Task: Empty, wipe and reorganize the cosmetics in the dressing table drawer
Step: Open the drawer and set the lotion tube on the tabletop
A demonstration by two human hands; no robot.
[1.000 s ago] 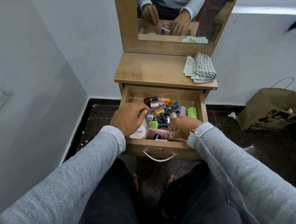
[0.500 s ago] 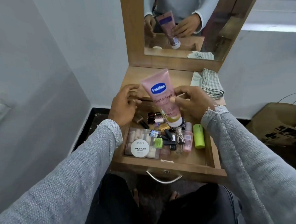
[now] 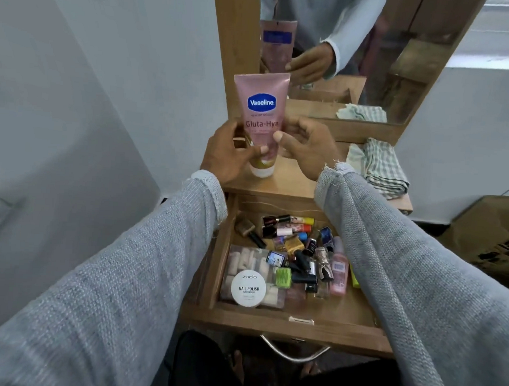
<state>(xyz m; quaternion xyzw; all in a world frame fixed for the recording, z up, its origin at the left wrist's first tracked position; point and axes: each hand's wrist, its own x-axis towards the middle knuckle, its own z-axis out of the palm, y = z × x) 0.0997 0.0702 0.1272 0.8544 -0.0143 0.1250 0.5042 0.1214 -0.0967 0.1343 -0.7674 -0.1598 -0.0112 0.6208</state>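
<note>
Head view: left grip [image 3: 230, 154] and right grip [image 3: 307, 145] both clasp pink Vaseline tube [image 3: 261, 119], cap down on counter [image 3: 292, 183].

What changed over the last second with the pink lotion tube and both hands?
The pink Vaseline lotion tube went from lying in the open wooden drawer to standing cap-down on the wooden tabletop. The left hand now grips it too; the right hand is loosening. The checked cloth stayed put.

Soft, even daylight; wide-angle bending at the edges, slight motion blur throughout.
</note>
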